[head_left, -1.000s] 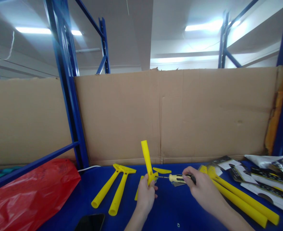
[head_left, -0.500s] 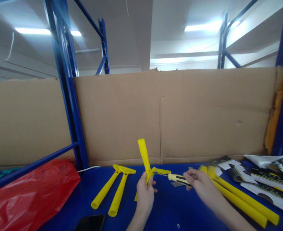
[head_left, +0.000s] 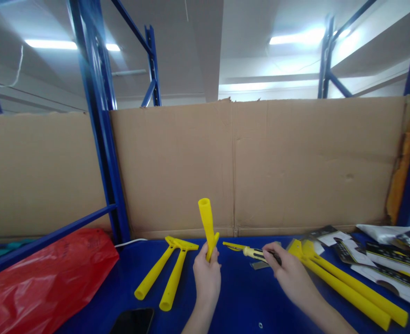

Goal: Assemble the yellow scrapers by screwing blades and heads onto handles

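Note:
My left hand (head_left: 207,273) is closed around the head end of a yellow tool handle (head_left: 206,220), whose hollow end points up. My right hand (head_left: 288,266) grips a screwdriver (head_left: 255,253) with a pale yellow and black handle, its front end pointing left. Beyond the screwdriver lies a small yellow strip-like part (head_left: 233,246) on the blue surface. A flat metallic piece (head_left: 259,265) rests just below the screwdriver. The screwdriver's tip is hard to make out and is apart from the held handle.
Two yellow scraper-like handles (head_left: 173,280) lie to the left, several longer ones (head_left: 351,287) to the right beside black and white packages (head_left: 396,266). A red bag (head_left: 51,278), a dark phone (head_left: 133,321) and a small nut (head_left: 260,325) are also there. Cardboard (head_left: 177,171) stands behind.
The screwdriver has come away from the yellow handle's head. My left hand has shifted slightly left with the handle, which has turned, and the yellow strip now shows separately.

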Demonstrator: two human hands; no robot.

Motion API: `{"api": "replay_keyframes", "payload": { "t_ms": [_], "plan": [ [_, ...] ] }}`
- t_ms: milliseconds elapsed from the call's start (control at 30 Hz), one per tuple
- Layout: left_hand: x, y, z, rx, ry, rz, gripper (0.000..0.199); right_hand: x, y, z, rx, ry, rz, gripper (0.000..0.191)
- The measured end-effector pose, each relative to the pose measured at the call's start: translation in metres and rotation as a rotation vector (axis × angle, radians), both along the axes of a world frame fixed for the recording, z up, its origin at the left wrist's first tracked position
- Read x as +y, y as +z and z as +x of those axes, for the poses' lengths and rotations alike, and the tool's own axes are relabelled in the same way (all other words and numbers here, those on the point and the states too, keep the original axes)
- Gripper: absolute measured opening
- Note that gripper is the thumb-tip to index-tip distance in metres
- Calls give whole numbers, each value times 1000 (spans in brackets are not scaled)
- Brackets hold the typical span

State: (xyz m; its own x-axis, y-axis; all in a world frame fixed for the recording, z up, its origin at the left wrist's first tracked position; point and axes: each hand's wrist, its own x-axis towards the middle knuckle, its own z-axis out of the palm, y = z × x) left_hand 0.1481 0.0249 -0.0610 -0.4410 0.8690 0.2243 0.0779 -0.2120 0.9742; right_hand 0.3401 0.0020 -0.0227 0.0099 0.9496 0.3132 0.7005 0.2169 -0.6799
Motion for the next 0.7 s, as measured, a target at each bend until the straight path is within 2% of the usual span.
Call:
{"api": "replay_keyframes", "payload": {
  "t_ms": [167, 367, 500, 600, 700],
  "plan": [
    [2, -3, -1, 142, 29, 42, 35, -5, -4, -8, -174, 23, -5, 23],
    [-2, 3, -1, 296, 85, 100, 34, -4, -11, -6, -306, 85, -23, 12],
    [-3, 3, 0, 350, 90, 126, 41, -4, -16, -5, -350, 120, -78, 21],
    [-1, 0, 0, 386, 103, 145, 45, -2, -18, -4, -277, 161, -62, 18],
    [-1, -2, -1, 418, 113, 167, 47, 4, -15, -2, 30, 133, -24, 15]
  ]
}}
